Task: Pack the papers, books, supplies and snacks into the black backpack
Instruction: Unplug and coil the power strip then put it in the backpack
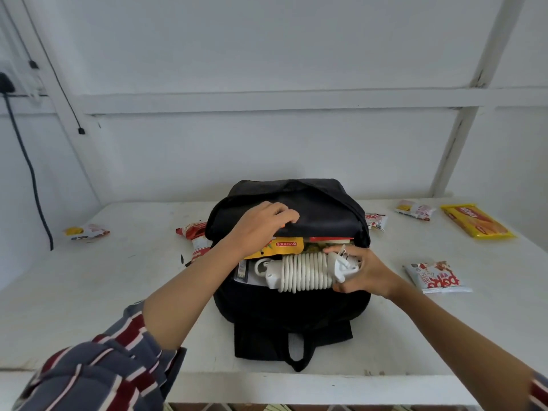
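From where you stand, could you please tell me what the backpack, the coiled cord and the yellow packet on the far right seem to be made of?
Black backpack: matte woven fabric, probably nylon or polyester; it folds and sags. Coiled white cord: smooth plastic or rubbery sheath, hard plastic plug, slight sheen. Yellow packet: thin glossy film; light glints off it.
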Motion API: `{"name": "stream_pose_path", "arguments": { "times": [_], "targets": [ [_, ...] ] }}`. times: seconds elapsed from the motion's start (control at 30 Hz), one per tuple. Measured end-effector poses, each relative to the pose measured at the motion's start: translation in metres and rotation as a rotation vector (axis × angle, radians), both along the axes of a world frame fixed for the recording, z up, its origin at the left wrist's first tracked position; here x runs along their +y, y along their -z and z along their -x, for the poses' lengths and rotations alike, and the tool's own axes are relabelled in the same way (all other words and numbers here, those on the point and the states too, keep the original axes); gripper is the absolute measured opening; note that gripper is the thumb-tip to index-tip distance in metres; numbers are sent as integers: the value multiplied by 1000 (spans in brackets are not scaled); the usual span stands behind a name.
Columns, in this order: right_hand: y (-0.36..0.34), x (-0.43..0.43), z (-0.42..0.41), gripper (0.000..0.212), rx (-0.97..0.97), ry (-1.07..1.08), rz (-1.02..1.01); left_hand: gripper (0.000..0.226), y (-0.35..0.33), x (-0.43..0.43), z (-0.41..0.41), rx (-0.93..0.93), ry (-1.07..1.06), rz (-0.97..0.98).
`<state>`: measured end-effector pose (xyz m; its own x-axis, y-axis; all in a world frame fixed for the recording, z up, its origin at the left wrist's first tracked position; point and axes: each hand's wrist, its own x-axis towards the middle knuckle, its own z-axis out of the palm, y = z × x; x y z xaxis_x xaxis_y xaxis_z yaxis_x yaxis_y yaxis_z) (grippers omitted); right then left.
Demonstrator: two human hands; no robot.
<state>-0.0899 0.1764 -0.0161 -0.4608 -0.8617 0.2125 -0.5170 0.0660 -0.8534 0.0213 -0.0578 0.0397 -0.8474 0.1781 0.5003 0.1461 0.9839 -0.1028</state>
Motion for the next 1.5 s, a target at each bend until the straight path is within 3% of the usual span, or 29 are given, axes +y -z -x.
{"name": "stream_pose_path", "arguments": {
  "times": [0.1,0.23,0.37,0.57,0.73,0.87,1.07,1.27,1.5],
  "targets": [
    [1,-1,0,57,21,2,-3,22,1,0,-2,-100,2,-12],
    [3,-2,3,58,68,4,-37,21,-3,5,-8,-353,-36,-366],
    [7,-1,4,49,86,38,-37,69,12,14,-10,-507,-120,-176],
    [6,0,-1,40,101,34,-15,91,27,21,-10,-502,-157,-44],
    [13,2,11,71,344,113,-87,91,36,23,-12,-439,-186,11],
    [11,3,9,63,380,167,-53,95,43,36,-8,-403,-227,54],
    [15,5,-6,37,619,193,14,80,48,40,-3,-331,-263,56],
    [30,13,-23,43,915,246,113,85,48,36,-3,-283,-242,-4],
    [47,18,-31,42,889,230,83,83,51,37,0,-234,-243,-66]
  ]
}}
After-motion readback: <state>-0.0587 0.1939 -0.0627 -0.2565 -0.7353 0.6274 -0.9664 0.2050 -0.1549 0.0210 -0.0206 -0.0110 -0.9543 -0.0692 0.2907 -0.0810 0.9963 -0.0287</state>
